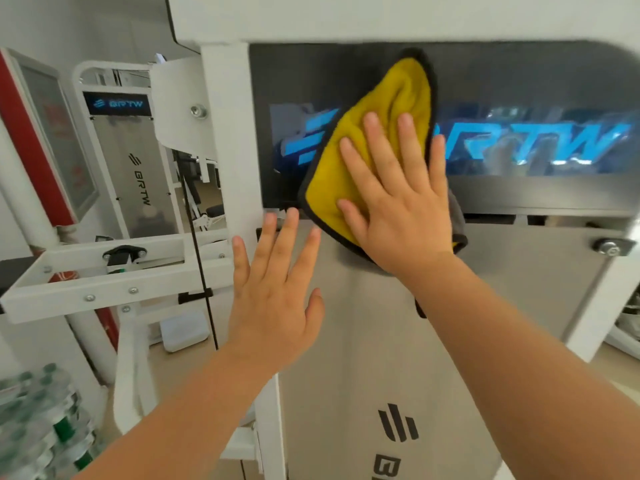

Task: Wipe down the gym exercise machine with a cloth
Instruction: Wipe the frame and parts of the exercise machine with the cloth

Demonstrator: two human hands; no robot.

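Yellow cloth (349, 174) flat on dark logo panel (519, 98), near its lower-left corner. Right hand (398, 202) presses it, fingers spread straight. Left hand (277, 299) wide, empty, at grey shroud (485, 306) upper edge. Advise even palm pressure, overlapping passes toward panel's right edge.

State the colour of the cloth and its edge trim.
Yellow cloth with a dark, near-black trim; the head view shows it best.

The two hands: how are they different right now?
The right hand presses the yellow cloth on the black logo panel; the left hand holds nothing. The right hand is higher; the left hand is lower, by the grey panel. Both have straight spread fingers.
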